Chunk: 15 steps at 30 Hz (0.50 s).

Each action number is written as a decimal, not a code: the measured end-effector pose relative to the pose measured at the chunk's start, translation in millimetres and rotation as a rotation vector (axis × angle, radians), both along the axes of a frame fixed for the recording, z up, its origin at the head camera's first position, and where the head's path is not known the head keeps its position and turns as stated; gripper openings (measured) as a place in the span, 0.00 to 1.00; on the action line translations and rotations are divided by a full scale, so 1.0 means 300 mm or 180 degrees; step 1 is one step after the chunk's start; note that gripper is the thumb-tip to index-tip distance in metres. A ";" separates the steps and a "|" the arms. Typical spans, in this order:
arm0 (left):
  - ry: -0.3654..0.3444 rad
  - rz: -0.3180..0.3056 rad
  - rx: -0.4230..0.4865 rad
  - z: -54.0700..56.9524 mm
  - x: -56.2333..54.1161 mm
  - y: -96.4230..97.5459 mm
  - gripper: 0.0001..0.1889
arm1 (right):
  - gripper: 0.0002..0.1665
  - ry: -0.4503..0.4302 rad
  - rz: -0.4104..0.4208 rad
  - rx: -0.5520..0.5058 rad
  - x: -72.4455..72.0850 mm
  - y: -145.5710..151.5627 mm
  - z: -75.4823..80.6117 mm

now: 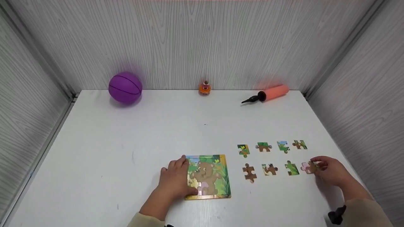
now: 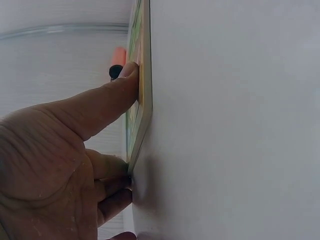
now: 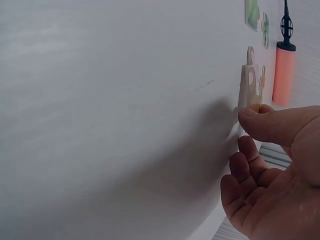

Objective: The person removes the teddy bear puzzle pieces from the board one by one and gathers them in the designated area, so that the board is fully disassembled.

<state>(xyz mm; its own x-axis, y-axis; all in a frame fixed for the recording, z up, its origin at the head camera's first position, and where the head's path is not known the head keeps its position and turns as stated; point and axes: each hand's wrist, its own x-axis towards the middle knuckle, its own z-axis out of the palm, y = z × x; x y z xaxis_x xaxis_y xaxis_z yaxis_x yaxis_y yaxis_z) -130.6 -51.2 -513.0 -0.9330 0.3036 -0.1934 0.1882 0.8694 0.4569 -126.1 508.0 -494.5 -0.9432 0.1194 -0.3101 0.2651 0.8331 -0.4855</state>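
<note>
My left hand [image 1: 175,181] holds a square puzzle board [image 1: 228,181] with a cartoon bear picture along its left side. In the left wrist view its thumb [image 2: 107,102] lies on the board's face, and the other fingers are at the edge. At the right, my right hand [image 1: 331,171] pinches a pink and brown jigsaw piece [image 1: 307,167] by its right end, between thumb and index finger. The right wrist view shows that piece [image 3: 251,80] edge-on beside the thumb, close to the tabletop; any gap beneath is unclear. The remaining fingers curl loosely.
Several loose jigsaw pieces, among them a brown one [image 1: 249,172] and a green one [image 1: 292,168], lie in two rows between board and right hand. Along the back stand a purple ball [image 1: 125,88], a small orange toy [image 1: 204,89] and a coral hand pump [image 1: 274,93].
</note>
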 end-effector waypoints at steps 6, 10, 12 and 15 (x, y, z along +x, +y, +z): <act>0.0027 -0.0010 -0.0030 0.007 0.004 0.001 0.60 | 0.25 0.0064 0.0026 0.0118 -0.001 0.008 -0.010; 0.0018 -0.0004 -0.0035 0.008 0.004 0.001 0.60 | 0.25 0.0038 -0.0005 0.0102 -0.004 0.007 -0.009; 0.0014 0.0001 -0.0026 0.008 0.003 0.001 0.61 | 0.25 0.0022 -0.0034 0.0090 -0.006 0.007 -0.009; 0.0006 0.0005 -0.0011 0.006 0.001 0.002 0.61 | 0.26 -0.0003 -0.0078 0.0076 -0.009 0.010 -0.009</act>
